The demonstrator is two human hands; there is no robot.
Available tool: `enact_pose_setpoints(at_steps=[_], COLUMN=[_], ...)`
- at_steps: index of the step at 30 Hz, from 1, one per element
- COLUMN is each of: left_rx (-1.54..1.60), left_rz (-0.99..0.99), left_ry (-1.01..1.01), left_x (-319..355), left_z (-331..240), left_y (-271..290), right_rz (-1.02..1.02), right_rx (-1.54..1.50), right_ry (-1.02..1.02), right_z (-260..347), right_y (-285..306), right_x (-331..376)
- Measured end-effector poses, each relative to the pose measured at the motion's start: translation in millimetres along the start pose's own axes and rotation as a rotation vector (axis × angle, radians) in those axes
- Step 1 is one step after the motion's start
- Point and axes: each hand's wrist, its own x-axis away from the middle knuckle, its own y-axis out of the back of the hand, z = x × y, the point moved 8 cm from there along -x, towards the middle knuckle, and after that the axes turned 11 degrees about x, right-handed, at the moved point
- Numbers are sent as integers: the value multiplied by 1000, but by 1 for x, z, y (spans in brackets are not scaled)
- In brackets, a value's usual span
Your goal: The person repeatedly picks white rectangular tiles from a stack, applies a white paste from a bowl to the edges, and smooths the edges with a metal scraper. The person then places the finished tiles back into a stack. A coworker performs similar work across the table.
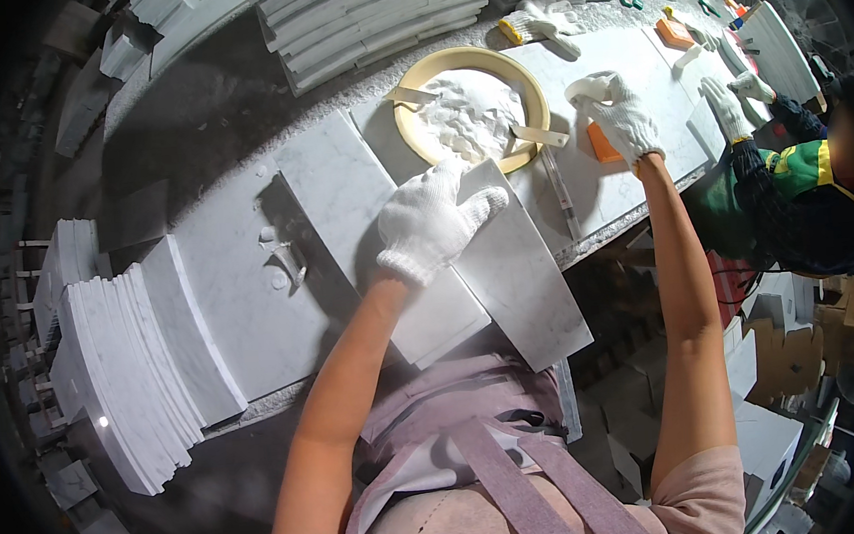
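My left hand (pixel 428 225), in a white knit glove, grips the far end of a grey-veined white marble tile (pixel 528 277), its thumb apart from the fingers. That tile lies at an angle over another pale tile (pixel 443 318), and both jut past the table's near edge. My right hand (pixel 626 119), also gloved, is raised beside an orange block (pixel 602 143). Its fingers are bent together; what is in them, if anything, is hidden. Between the hands and farther off sits a yellow basin (pixel 537 88) of white paste, with a scraper (pixel 540 137) across its rim.
Marble slabs stand stacked at the left (pixel 133 360) and along the back (pixel 378 20). A long thin tool (pixel 559 194) lies right of the tile. Spare gloves (pixel 543 25) lie behind the basin. A co-worker's gloved hand (pixel 725 108) works at the right.
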Motion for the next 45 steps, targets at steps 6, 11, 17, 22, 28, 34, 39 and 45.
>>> enact_pose_setpoints(at_steps=[6,11,17,22,28,34,39,45], left_rx=[-9,1,-14,-56,-19,-2,-31,-43], left_rz=[-2,33,4,31,24,29,44,72], left_ry=[-14,31,7,-13,11,28,25,51], left_x=[-1,-3,-2,-3,-2,-2,1,0], left_z=[1,4,4,5,5,4,2,2], left_y=[-2,-3,-2,-5,-4,-2,-2,-5], right_rz=[49,32,23,9,-344,56,385,569], right_rx=[254,271,238,191,135,-608,-613,-703], right_ry=[12,49,59,52,194,-5,-230,-366], right_z=[-4,-6,-7,-4,14,-32,-56,-53], right_y=[-18,-15,-12,1,67,25,-41,-92], right_x=[-17,-17,-11,-1,58,195,278,296])
